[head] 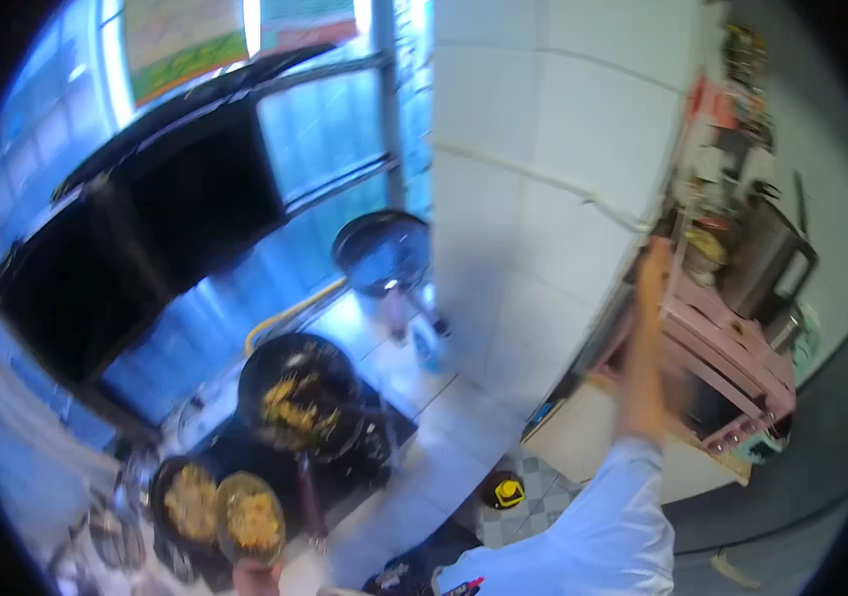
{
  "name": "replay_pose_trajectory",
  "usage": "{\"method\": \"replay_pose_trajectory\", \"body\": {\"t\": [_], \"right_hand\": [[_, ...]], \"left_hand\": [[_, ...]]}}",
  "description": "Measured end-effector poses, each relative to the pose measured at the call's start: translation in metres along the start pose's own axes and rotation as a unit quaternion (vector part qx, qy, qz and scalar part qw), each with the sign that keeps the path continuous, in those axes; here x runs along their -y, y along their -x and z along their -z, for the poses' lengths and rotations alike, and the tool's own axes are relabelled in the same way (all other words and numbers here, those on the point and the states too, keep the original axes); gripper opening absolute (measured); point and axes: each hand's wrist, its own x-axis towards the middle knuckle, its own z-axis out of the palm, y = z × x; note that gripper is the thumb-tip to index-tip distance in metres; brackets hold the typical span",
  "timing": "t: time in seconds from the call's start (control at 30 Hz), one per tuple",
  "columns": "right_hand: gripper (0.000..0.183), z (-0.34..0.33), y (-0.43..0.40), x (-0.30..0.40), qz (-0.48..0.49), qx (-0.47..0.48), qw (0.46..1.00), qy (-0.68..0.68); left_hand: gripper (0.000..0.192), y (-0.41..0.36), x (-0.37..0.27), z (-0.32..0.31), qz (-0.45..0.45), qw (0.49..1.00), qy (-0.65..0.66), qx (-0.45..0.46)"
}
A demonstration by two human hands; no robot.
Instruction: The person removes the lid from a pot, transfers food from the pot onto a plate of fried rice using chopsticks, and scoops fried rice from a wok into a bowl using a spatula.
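My left hand grips the near side of a small bowl holding yellowish, chunky food. Right beside that bowl is a dark pan or bowl of similar pale food. Behind them, a black wok with yellow-brown food in it sits over the dark stove, its handle towards me. Far to the right, my right hand is stretched out by the top of a pink toaster oven. Blur hides its fingers and whether it holds anything.
A second dark pan stands at the back against the window corner. On the oven are a metal jug-like vessel and small containers. A tiled wall juts between stove and oven. A yellow-capped container is low down, near the floor.
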Motion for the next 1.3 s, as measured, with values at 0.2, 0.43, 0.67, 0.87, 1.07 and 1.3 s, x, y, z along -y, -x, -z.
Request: {"method": "replay_pose_trajectory", "body": {"t": [0.2, 0.43, 0.67, 0.87, 1.07, 1.3], "right_hand": [[0.031, 0.036, 0.066, 0.074, -0.029, -0.115, 0.967, -0.226], [0.012, 0.027, 0.295, 0.189, 0.086, 0.048, 0.964, -0.247], [0.027, -0.057, 0.393, 0.241, 0.3, 0.495, 0.815, 0.035], [0.026, -0.11, 0.442, 0.251, 0.261, 0.661, 0.67, 0.216], [0.015, -0.144, 0.454, 0.245, 0.248, 0.689, 0.645, 0.22], [0.025, -0.169, 0.477, 0.239, 0.216, 0.693, 0.679, 0.109]], "left_hand": [[0.059, -0.01, 0.037, 0.003, 0.029, 0.998, 0.041, -0.022], [0.052, -0.059, 0.072, 0.016, 0.008, 0.996, 0.066, -0.062], [0.051, -0.098, 0.08, 0.008, 0.032, 0.997, 0.056, -0.046], [0.044, -0.112, 0.085, 0.021, 0.05, 0.998, 0.044, 0.002], [0.045, -0.051, 0.054, -0.038, 0.364, 0.902, 0.097, 0.21], [0.031, -0.107, 0.08, -0.095, 0.422, 0.797, 0.219, 0.372]]}}
